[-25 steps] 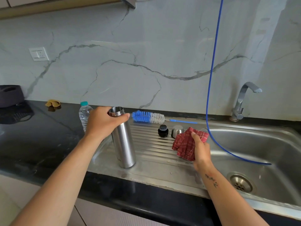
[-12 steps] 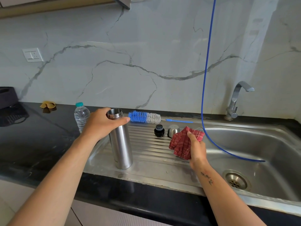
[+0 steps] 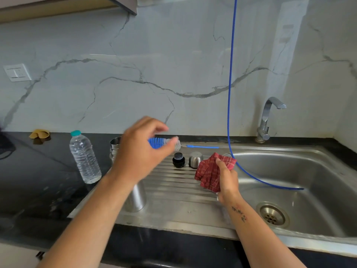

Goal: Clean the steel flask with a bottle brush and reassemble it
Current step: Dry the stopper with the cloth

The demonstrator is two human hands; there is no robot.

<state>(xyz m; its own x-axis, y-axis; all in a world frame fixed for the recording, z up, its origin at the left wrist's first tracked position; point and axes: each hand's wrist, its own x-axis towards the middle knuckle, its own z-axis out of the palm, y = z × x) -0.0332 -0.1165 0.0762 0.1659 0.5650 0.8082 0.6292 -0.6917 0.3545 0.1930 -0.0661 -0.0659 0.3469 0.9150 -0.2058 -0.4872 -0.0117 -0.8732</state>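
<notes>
The steel flask [image 3: 137,198] stands upright and uncapped on the ribbed drainboard [image 3: 173,182], mostly hidden behind my left forearm. My left hand [image 3: 141,149] hovers above it, blurred, fingers loosely curved and holding nothing. Behind my fingers the blue-and-white bottle brush [image 3: 160,143] lies along the drainboard's back edge. A black stopper [image 3: 178,159] and a steel cap [image 3: 195,159] sit side by side on the ribs. My right hand [image 3: 227,178] grips a crumpled red checked cloth [image 3: 209,171] just right of them.
A clear plastic water bottle [image 3: 85,157] stands on the black counter [image 3: 38,180] left of the flask. The sink basin [image 3: 289,180] with its drain [image 3: 272,214] lies to the right, a faucet [image 3: 267,118] behind. A blue hose [image 3: 230,84] hangs down into the basin.
My left hand let go of the flask's neck and lifted up and to the right, toward the brush. My right hand still holds the cloth in about the same spot.
</notes>
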